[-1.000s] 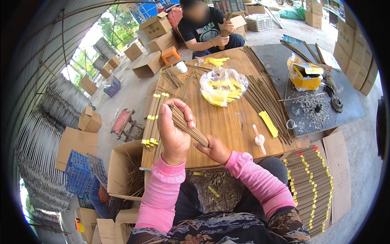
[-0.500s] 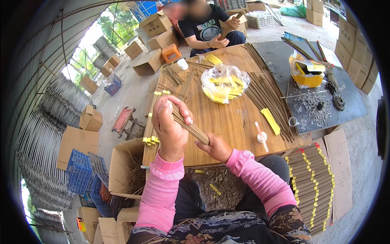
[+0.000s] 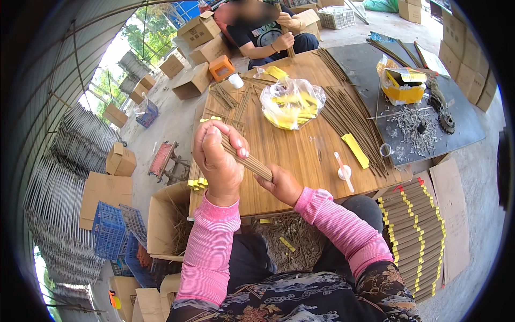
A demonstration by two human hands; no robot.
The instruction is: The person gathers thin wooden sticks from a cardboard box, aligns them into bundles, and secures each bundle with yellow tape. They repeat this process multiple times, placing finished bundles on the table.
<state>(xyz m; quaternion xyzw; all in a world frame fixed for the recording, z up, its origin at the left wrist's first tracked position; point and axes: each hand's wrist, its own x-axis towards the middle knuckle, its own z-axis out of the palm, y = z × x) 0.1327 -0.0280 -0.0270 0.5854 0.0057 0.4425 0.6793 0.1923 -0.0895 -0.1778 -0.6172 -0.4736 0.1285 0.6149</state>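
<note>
A bundle of thin brown incense sticks (image 3: 252, 162) slants between my hands above the wooden table (image 3: 289, 188). My left hand (image 3: 219, 161) is wrapped around its upper end, fingers curled over the sticks. At the lower end my right hand (image 3: 282, 184) grips the bundle between thumb and fingers. Behind my left hand lie bundles with yellow paper bands (image 3: 198, 184), partly hidden by it. Loose brown sticks (image 3: 357, 129) spread along the table's right side, with a yellow paper strip (image 3: 355, 151) on them. A plastic bag of yellow strips (image 3: 292, 104) sits mid-table.
A white pot with a spatula (image 3: 344, 172) stands near the front edge. Beside my right knee is a stack of banded bundles (image 3: 416, 236). An open carton (image 3: 166, 220) stands at the left. Across the table a person (image 3: 268, 37) holds sticks upright. A dark board (image 3: 461, 137) adjoins on the right.
The view has shifted slightly. My hands keep their hold on the bundle with little change. The person opposite has brought both hands together on an upright bundle.
</note>
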